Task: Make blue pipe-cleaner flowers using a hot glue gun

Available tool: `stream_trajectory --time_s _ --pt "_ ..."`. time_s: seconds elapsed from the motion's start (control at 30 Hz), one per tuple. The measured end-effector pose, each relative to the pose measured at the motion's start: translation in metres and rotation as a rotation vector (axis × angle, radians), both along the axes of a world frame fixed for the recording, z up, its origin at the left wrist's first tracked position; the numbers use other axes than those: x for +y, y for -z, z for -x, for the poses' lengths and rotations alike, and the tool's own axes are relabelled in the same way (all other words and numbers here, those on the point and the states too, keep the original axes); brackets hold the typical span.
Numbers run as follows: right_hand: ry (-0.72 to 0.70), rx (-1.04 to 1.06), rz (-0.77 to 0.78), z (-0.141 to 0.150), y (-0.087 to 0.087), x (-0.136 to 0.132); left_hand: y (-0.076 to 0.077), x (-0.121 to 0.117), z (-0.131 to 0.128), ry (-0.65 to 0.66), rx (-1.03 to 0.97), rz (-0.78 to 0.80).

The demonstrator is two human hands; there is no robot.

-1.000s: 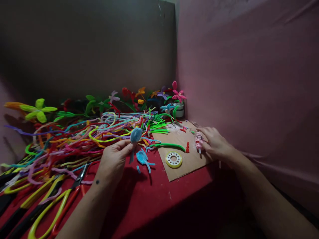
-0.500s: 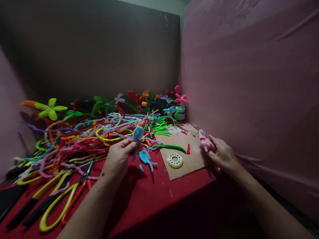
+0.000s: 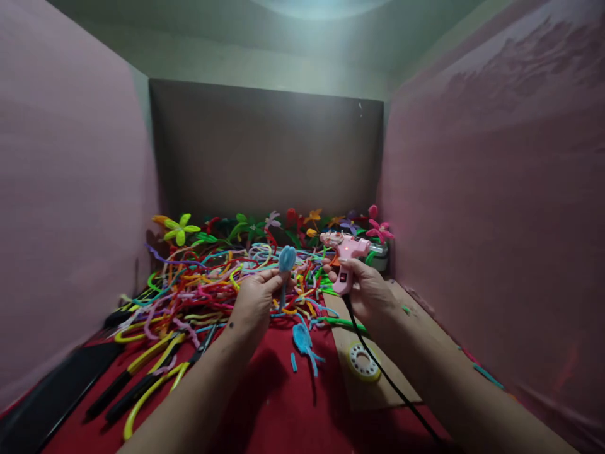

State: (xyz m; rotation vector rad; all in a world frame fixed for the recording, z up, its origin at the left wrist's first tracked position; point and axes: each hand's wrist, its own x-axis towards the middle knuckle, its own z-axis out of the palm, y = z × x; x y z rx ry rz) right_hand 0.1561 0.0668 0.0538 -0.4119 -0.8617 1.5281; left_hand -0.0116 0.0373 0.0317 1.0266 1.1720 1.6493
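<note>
Pink glue gun [image 3: 346, 252]: gripped by the handle in right hand [image 3: 368, 293], fingers wrapped tight; nozzle points left, raised above the pile; black cord [image 3: 378, 369] trails down toward the near edge.
Left hand [image 3: 255, 299]: thumb and fingers pinch the stem of a blue pipe-cleaner petal [image 3: 286, 260], held upright just left of the nozzle.
Table, red cloth [image 3: 265, 403]: pipe-cleaner pile [image 3: 212, 284] across the middle; finished flowers [image 3: 283, 224] along the far edge.
Cardboard sheet [image 3: 363, 394]: right side, carries a yellow-white ring [image 3: 363, 362], probably tape.
Second blue petal [image 3: 303, 343]: lies near the cardboard's left edge.

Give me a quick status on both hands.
Left hand pinches blue pipe-cleaner petal upright. Right hand grips pink glue gun, nozzle toward petal, apart. Nothing between them.
</note>
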Motion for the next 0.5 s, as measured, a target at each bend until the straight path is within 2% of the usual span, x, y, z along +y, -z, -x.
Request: stream_trajectory --time_s 0.1,0.27,0.33,0.5 --pt "0.025 -0.055 -0.044 0.002 0.017 0.012 0.008 0.006 0.001 -0.052 -0.016 0.000" --pt "0.022 -0.204 -0.102 -0.018 0.051 0.018 0.030 0.008 0.003 -0.073 -0.073 0.056" --pt "0.042 -0.278 -0.132 -0.026 0.053 0.017 0.032 0.006 0.003 -0.082 -0.100 0.046" --pt "0.066 -0.417 -0.189 -0.041 0.046 0.009 0.030 0.002 -0.004 -0.064 -0.062 0.063"
